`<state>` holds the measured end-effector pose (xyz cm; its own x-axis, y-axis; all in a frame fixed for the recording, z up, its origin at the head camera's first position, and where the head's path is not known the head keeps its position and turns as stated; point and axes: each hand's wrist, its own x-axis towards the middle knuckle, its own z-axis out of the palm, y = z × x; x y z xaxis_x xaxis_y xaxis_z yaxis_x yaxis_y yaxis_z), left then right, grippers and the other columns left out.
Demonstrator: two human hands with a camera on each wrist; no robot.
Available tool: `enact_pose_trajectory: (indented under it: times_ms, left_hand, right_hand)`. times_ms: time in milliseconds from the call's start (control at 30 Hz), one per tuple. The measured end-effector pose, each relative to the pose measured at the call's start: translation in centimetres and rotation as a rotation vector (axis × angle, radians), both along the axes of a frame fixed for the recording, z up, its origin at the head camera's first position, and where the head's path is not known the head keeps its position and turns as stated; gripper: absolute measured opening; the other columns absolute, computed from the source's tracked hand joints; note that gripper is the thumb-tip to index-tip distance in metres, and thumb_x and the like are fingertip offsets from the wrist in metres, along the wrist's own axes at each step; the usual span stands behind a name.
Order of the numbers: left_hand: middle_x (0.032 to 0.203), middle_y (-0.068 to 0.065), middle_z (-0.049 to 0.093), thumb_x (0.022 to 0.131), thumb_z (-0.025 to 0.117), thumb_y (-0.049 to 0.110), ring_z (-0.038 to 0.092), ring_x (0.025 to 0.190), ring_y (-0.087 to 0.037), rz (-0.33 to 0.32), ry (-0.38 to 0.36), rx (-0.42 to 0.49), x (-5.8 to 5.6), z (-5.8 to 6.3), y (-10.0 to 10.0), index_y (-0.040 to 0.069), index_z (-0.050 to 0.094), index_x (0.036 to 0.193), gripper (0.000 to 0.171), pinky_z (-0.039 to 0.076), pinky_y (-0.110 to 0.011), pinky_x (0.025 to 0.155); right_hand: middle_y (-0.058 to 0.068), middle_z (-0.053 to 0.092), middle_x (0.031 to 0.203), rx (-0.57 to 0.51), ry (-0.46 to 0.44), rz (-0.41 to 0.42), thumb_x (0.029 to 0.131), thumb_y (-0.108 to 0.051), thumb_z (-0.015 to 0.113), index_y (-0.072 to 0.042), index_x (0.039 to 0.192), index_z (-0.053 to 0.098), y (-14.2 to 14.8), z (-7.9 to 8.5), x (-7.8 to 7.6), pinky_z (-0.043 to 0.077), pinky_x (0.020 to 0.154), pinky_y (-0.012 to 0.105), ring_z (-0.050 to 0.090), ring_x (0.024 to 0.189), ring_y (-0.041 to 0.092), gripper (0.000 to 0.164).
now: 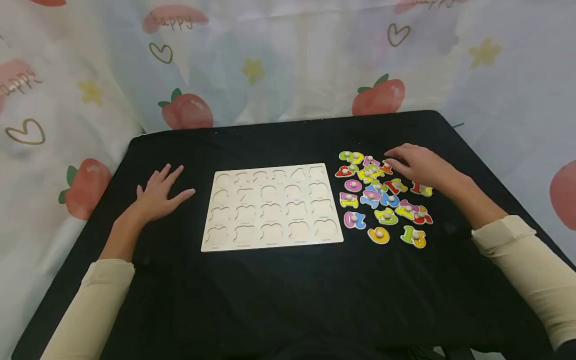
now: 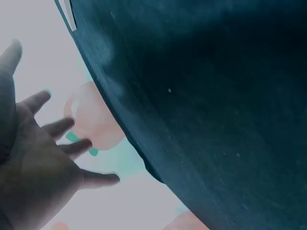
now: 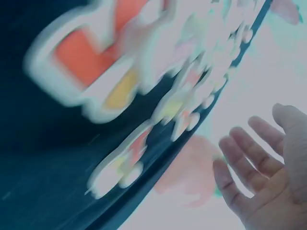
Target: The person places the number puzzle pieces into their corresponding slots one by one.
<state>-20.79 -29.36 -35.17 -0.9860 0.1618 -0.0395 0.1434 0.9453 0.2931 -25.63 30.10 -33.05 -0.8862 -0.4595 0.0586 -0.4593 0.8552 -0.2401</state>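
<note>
My left hand (image 1: 155, 197) is held with its fingers spread over the left side of the table, apart from everything but the black cloth. In the left wrist view the same hand (image 2: 43, 158) shows a bare palm. Over the back edge of a pile of number puzzle pieces, my right hand (image 1: 419, 164) has loosely bent fingers, close to an orange piece (image 1: 386, 167). Nothing is in its palm in the right wrist view, where blurred pieces (image 3: 81, 57) fill the upper part. Between the hands lies a pale wooden puzzle board (image 1: 270, 205) with rows of bare number-shaped recesses.
Colourful pieces with round knobs, such as a pink zero (image 1: 353, 185) and an orange one (image 1: 378, 235), lie right of the board, some overlapping. A black cloth (image 1: 270, 295) covers the table. Fruit-patterned curtains (image 1: 288, 65) hang around its back and sides.
</note>
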Motion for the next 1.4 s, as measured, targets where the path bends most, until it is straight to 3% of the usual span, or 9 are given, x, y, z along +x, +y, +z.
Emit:
enact_pose_trajectory:
  times_ms: [133, 333, 500, 667, 833, 1167, 1400]
  left_hand:
    - [0.153, -0.024, 0.011, 0.088, 0.052, 0.059, 0.006, 0.136, -0.048, -0.074, -0.078, -0.018, 0.0, -0.1, 0.1, 0.01, 0.021, 0.15, 0.085, 0.005, -0.074, 0.095]
    - [0.152, -0.024, 0.013, 0.085, 0.057, 0.06, 0.007, 0.135, -0.05, -0.151, -0.213, -0.032, 0.1, -0.6, 0.5, 0.008, 0.022, 0.149, 0.09, 0.007, -0.074, 0.094]
    - [0.152, -0.025, 0.011, 0.083, 0.059, 0.061, 0.006, 0.134, -0.051, -0.172, -0.303, -0.032, 0.5, -1.0, 0.7, 0.006, 0.025, 0.149, 0.092, 0.006, -0.073, 0.095]
    - [0.152, -0.026, 0.008, 0.08, 0.065, 0.058, 0.003, 0.133, -0.053, -0.206, -0.319, -0.017, 0.7, -1.0, 0.8, 0.008, 0.027, 0.148, 0.093, 0.008, -0.072, 0.096]
    - [0.151, -0.029, 0.005, 0.074, 0.072, 0.056, 0.001, 0.132, -0.055, -0.221, -0.319, -0.004, 0.8, -1.1, 1.0, 0.009, 0.028, 0.148, 0.098, 0.012, -0.073, 0.094]
    - [0.152, -0.027, 0.004, 0.071, 0.073, 0.059, 0.0, 0.133, -0.054, -0.238, -0.323, -0.003, 1.1, -1.5, 1.5, 0.013, 0.023, 0.15, 0.105, 0.007, -0.075, 0.093]
    - [0.152, -0.027, 0.003, 0.068, 0.073, 0.061, -0.001, 0.132, -0.056, -0.23, -0.352, 0.008, 1.1, -1.3, 2.0, 0.016, 0.021, 0.151, 0.107, 0.007, -0.078, 0.089]
  right_hand:
    - [0.011, 0.061, 0.098, 0.002, -0.013, 0.064, 0.093, -0.016, 0.061, 0.0, 0.113, 0.063, -2.7, 0.5, -0.1, 0.047, 0.076, 0.044, 0.057, 0.085, 0.025, 0.026]
    - [0.007, 0.063, 0.099, 0.058, -0.086, 0.173, 0.089, -0.011, 0.066, -0.003, 0.108, 0.066, -5.8, 0.1, -0.3, 0.048, 0.077, 0.041, 0.058, 0.086, 0.022, 0.021]
    - [0.0, 0.062, 0.083, 0.065, -0.124, 0.244, 0.089, -0.012, 0.066, -0.004, 0.101, 0.068, -6.8, -1.1, -0.4, 0.048, 0.068, 0.034, 0.055, 0.073, 0.015, 0.014]
    - [-0.001, 0.056, 0.077, 0.052, -0.158, 0.232, 0.089, -0.009, 0.065, -0.003, 0.099, 0.067, -7.1, -1.7, -0.6, 0.046, 0.061, 0.029, 0.051, 0.06, 0.011, 0.011]
    - [0.001, 0.056, 0.078, 0.053, -0.161, 0.216, 0.089, -0.007, 0.065, -0.003, 0.096, 0.067, -7.1, -1.9, -0.7, 0.046, 0.064, 0.029, 0.051, 0.061, 0.012, 0.008]
    - [0.003, 0.06, 0.086, 0.076, -0.148, 0.223, 0.089, -0.008, 0.066, -0.003, 0.097, 0.066, -7.2, -2.2, -0.7, 0.048, 0.067, 0.03, 0.052, 0.069, 0.014, 0.011]
    - [0.002, 0.057, 0.085, 0.074, -0.169, 0.196, 0.089, -0.009, 0.065, -0.004, 0.097, 0.066, -7.2, -2.5, -0.7, 0.047, 0.065, 0.029, 0.052, 0.065, 0.013, 0.009]
